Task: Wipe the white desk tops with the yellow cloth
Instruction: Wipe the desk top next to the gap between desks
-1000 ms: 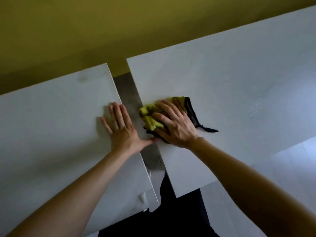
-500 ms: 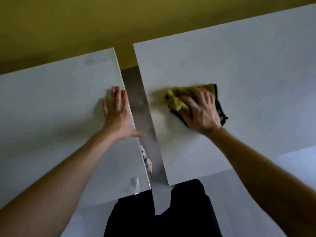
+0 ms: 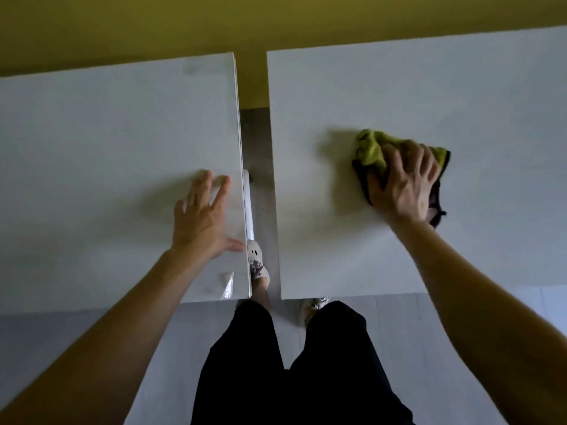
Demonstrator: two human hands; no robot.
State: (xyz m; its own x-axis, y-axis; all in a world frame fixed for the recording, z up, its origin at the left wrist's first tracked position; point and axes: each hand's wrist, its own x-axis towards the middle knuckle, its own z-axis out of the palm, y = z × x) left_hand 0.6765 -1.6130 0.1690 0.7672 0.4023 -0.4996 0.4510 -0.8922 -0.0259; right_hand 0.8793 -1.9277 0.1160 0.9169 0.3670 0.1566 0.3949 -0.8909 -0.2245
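Two white desk tops stand side by side with a narrow gap between them: the left desk top [image 3: 107, 164] and the right desk top [image 3: 460, 96]. A yellow cloth with a dark edge [image 3: 372, 148] lies bunched on the right desk top. My right hand [image 3: 405, 182] presses down on it, fingers spread over the cloth. My left hand [image 3: 202, 219] rests flat on the left desk top, close to its right edge, fingers apart and holding nothing.
A yellow wall [image 3: 214, 23] runs behind both desks. The gap between the desks shows grey floor [image 3: 260, 179] and my shoe [image 3: 256, 262]. My legs in black trousers [image 3: 291, 363] stand at the desks' front edges.
My right hand has slid the cloth to the right across the right desk top, away from the gap. My left hand stays flat near the left desk's edge. The view has shifted.
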